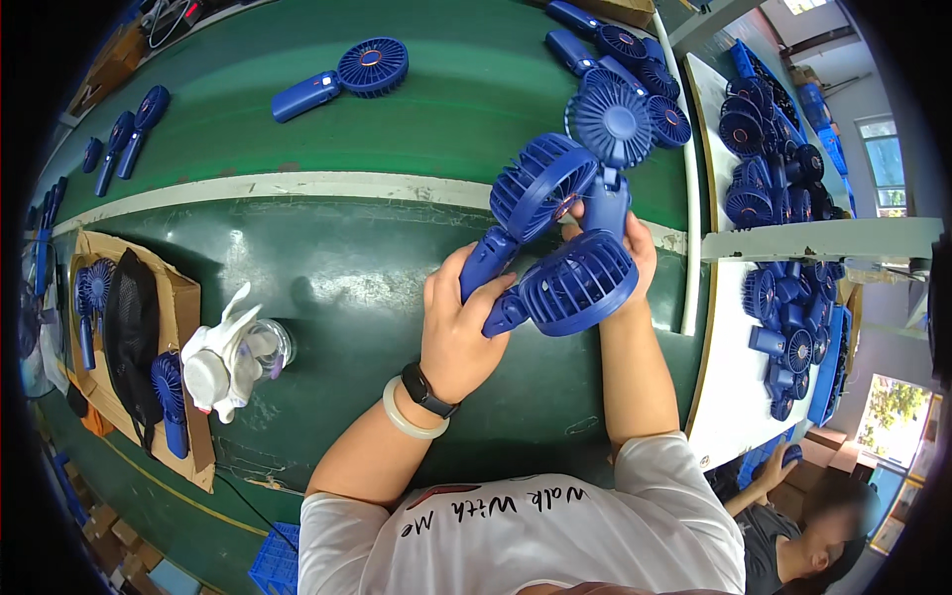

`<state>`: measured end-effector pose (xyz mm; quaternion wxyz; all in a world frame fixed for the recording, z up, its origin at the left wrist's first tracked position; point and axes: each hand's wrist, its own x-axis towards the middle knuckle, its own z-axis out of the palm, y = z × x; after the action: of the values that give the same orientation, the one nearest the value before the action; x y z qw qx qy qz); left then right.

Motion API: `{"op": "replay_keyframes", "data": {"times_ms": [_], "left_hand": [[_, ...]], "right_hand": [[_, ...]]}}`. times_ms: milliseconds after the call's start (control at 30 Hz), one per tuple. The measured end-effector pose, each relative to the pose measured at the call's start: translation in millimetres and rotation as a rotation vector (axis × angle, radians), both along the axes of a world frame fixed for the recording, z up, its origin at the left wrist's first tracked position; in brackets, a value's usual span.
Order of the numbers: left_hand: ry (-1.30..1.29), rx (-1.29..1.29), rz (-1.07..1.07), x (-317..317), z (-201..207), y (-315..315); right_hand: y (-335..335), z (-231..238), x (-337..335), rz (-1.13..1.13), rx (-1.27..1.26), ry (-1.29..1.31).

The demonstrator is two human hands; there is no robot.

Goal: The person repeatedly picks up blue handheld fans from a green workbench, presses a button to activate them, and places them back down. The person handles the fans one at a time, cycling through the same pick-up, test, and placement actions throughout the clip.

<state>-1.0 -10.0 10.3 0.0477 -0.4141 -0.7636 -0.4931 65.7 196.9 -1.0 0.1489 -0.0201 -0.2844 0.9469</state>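
Left hand (456, 317) grips two fans (555, 288), heads at 1 and 3 o'clock. Right hand (641, 263) grips a third fan (620, 121), head at 12 o'clock. From the left hand: loose fan (373, 65), 11 o'clock; glove (230, 347), 9 o'clock.

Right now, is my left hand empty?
No, your left hand is gripping one blue fan and a second fan by their handles.
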Motion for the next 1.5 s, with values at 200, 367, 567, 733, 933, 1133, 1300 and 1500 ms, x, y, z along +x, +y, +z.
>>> {"op": "replay_keyframes", "data": {"times_ms": [200, 367, 567, 733, 933, 1133, 1300, 1500], "left_hand": [[-0.143, 0.082, -0.091, 3.3, -0.8, 2.4], [-1.382, 0.493, -0.528, 0.4, 3.0, -7.0], [-1.779, 0.702, -0.874, -10.8, -11.0, -14.6], [-1.791, 0.678, -0.945, -11.0, -9.5, -11.6], [-1.781, 0.779, -0.890, -8.2, -14.3, -10.8], [-1.753, 0.670, -0.829, -11.2, -10.4, -10.0], [-1.615, 0.583, -0.668, -7.4, -12.7, -12.6], [-1.467, 0.501, -0.574, -4.1, -18.1, -10.7]], "right_hand": [[-13.4, 9.7, 11.7, -0.111, -0.187, -0.056], [-16.2, 6.2, 12.2, -0.135, 0.076, -0.115], [-29.1, 18.9, 7.1, -0.135, 0.400, -0.391], [-32.6, 12.4, 1.7, -0.190, 0.385, -0.321], [-27.3, 11.2, 4.1, -0.229, 0.423, -0.366], [-29.8, 7.1, 1.2, -0.274, 0.487, -0.365], [-26.4, 11.2, 2.3, -0.239, 0.438, -0.386], [-28.7, 6.6, 3.2, -0.251, 0.494, -0.404]]}}
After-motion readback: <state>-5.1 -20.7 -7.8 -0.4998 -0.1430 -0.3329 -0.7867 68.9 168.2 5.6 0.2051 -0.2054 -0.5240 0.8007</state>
